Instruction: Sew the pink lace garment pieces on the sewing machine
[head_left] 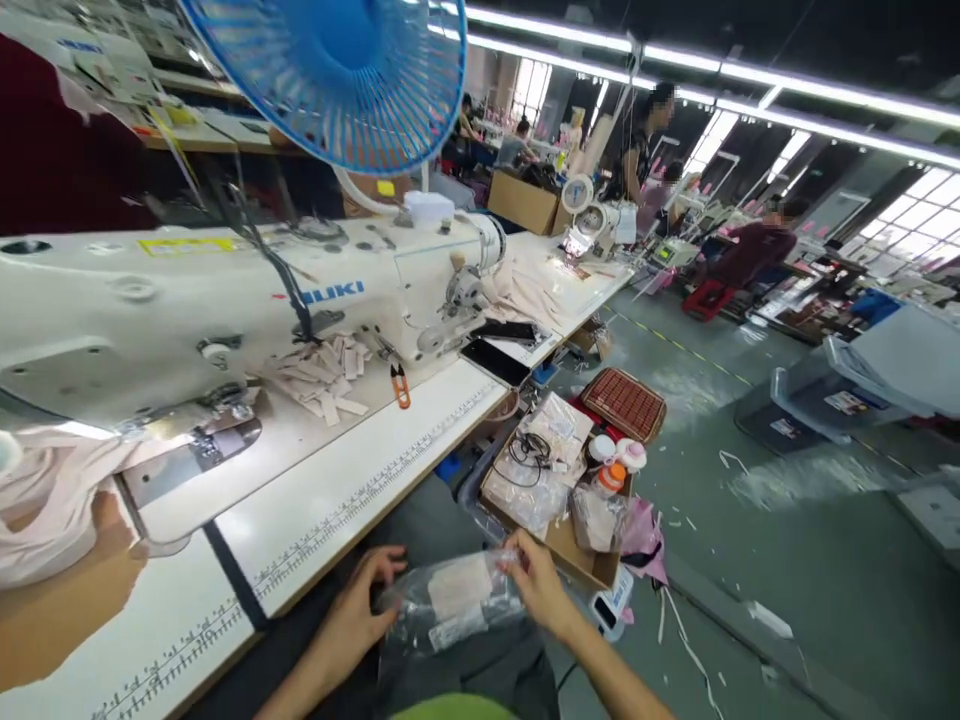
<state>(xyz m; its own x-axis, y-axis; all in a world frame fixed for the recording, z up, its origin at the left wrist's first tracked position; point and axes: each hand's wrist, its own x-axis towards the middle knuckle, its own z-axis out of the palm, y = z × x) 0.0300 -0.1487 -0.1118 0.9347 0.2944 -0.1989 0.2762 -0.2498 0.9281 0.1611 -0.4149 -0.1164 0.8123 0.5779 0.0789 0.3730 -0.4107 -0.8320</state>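
Observation:
Over my lap is a clear plastic bag [487, 590] with pale beige fabric pieces [459, 588] and a whitish slip inside. My left hand [360, 608] has its fingers curled round the bag's left end. At the upper right corner, my right hand [536, 580] pinches the plastic between thumb and fingers. To the left, the white sewing machine [360, 275] stands on a table [360, 470] with a ruler printed along its front edge. Orange-handled thread snips [400, 386] lie beside a heap of beige fabric strips [330, 378] under the machine arm.
Right of my lap stands a cardboard box [577, 560] with plastic bags, a black cable and several jars. A woven red case [622, 403] lies behind it. A blue fan [352, 80] hangs overhead. Grey plastic bins [817, 400] stand on the floor. Other people sit farther back.

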